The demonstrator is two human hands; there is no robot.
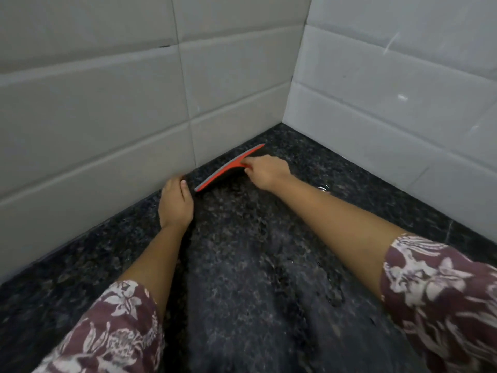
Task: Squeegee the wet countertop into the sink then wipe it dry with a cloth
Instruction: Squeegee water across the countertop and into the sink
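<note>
**Squeegee set deep in the corner, ready for a pull**

We are reaching far into the tiled corner, and our right hand is gripping the handle of the red squeegee, fingers wrapped over it so that the handle itself is hidden. The tool is sitting at about twelve o'clock from us, its long blade lying almost parallel to the left-hand wall and close against it. We are judging that it is placed there so the stroke starts at the very back edge and no strip of water is left along the tiles.

Our left hand is lying at roughly eleven o'clock, just beside the near end of the blade, fingers loosely curled and holding nothing; the fingertips are near the foot of the wall. It seems to be bracing us as we are leaning in, though we cannot tell how much weight it is taking.

The dark speckled surface is looking wet: a glossy film and ragged water edges are showing down the middle and toward four o'clock, with a bright droplet near our right forearm.

The sink is not in view, nor is any cloth, so we cannot say which way the water has to go. We are judging the squeegee step to be under way and the drying step not yet begun.
</note>
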